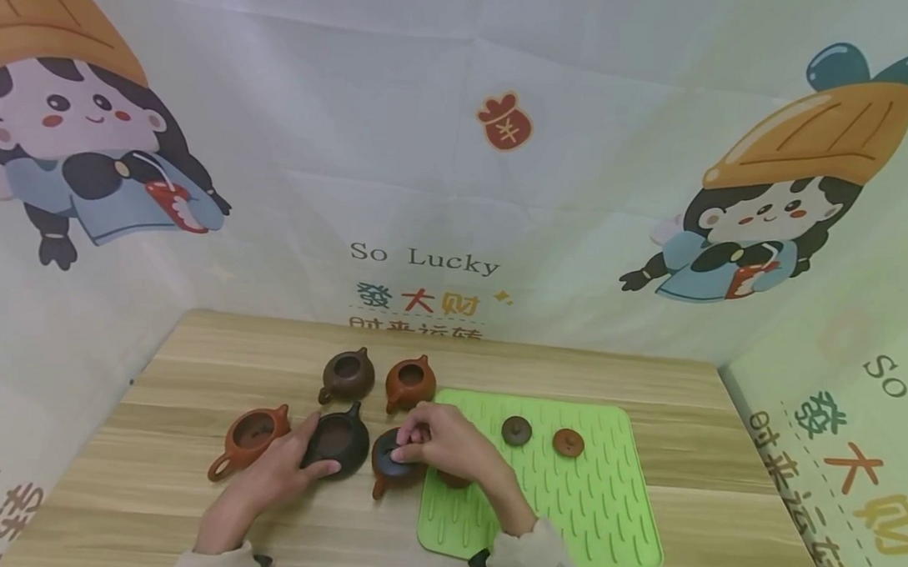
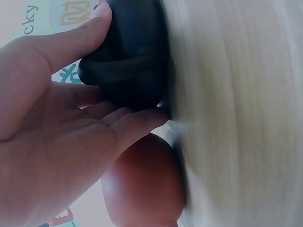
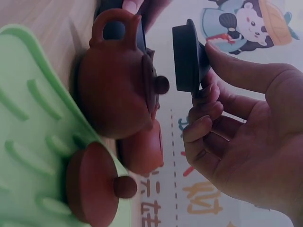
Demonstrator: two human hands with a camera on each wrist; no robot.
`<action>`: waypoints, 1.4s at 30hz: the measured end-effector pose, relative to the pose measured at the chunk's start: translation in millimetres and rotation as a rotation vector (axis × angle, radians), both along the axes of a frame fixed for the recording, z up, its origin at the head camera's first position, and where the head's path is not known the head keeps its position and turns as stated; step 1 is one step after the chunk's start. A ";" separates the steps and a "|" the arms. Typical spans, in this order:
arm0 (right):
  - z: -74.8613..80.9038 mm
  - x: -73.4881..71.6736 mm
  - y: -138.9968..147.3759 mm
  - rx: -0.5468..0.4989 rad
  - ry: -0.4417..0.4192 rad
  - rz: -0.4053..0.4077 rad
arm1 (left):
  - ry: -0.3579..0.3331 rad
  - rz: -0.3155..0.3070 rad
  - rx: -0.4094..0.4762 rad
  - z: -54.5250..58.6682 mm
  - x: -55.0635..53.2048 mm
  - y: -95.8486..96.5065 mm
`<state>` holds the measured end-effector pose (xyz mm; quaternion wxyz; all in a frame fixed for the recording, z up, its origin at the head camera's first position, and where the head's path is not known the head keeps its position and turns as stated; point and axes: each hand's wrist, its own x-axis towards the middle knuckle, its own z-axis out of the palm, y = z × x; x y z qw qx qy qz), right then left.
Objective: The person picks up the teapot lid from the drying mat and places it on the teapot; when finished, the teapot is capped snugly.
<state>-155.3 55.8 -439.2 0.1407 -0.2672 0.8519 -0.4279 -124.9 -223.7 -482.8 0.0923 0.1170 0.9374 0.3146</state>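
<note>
A black teapot (image 1: pixel 337 443) without its lid stands on the table. My left hand (image 1: pixel 278 469) holds it, thumb at the near side and fingers around its left side, as the left wrist view shows close up. My right hand (image 3: pixel 251 123) pinches a black teapot lid (image 3: pixel 187 59) between thumb and fingers, raised in the air. In the head view that lid overlaps a reddish-brown teapot (image 1: pixel 379 485). The right wrist view shows this teapot wearing its own lid with a round knob (image 3: pixel 162 85), apart from the black lid.
Lidless teapots stand around: an orange-red one (image 1: pixel 249 439) at left, a dark brown one (image 1: pixel 349 384) and a reddish one (image 1: pixel 413 389) behind. The green ribbed mat (image 1: pixel 604 514) at right bears a dark lid (image 1: pixel 516 431), a reddish lid (image 1: pixel 568 443) and another reddish lid (image 3: pixel 94 184).
</note>
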 end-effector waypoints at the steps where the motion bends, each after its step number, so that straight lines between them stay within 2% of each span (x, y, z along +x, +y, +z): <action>1: 0.3 -0.8 -2.4 -0.001 -0.001 0.001 | 0.002 0.000 0.001 0.1 -0.2 0.0; 8: 1.2 -6.5 -15.8 -0.002 0.009 0.014 | -0.014 0.009 0.000 0.5 -1.5 0.9; 11: 1.6 -8.4 -22.0 -0.023 0.018 0.026 | -0.010 0.011 0.004 -3.9 -1.9 -1.3; 17: 1.1 -11.5 -34.6 -0.033 0.041 0.038 | 0.057 0.016 0.019 -28.5 0.8 -11.6; 19: 1.5 -12.2 -37.2 -0.024 0.044 0.031 | 0.066 0.022 0.053 -37.6 -0.1 -14.3; 24: 1.3 -15.5 -42.6 -0.007 0.056 0.027 | 0.064 0.032 0.123 -51.1 -3.3 -16.3; 27: 0.8 -17.7 -45.7 -0.005 0.060 0.030 | 0.068 0.041 0.117 -54.9 -4.2 -16.0; 31: 0.3 -20.0 -49.8 0.006 0.070 0.025 | 0.072 0.056 0.101 -53.6 -3.8 -14.2; 36: -1.3 -22.0 -57.7 0.037 0.076 0.021 | 0.026 0.074 0.060 -37.2 0.0 -8.0; 39: -2.0 -22.4 -64.7 0.064 0.071 0.018 | -0.026 0.079 0.039 -25.3 2.0 -4.5; 41: -2.4 -22.0 -69.5 0.080 0.079 0.017 | -0.013 0.084 0.042 -27.7 2.9 -5.7; 42: -16.0 -26.8 -73.2 0.096 0.119 0.016 | -0.014 0.083 0.048 -29.8 2.2 -6.7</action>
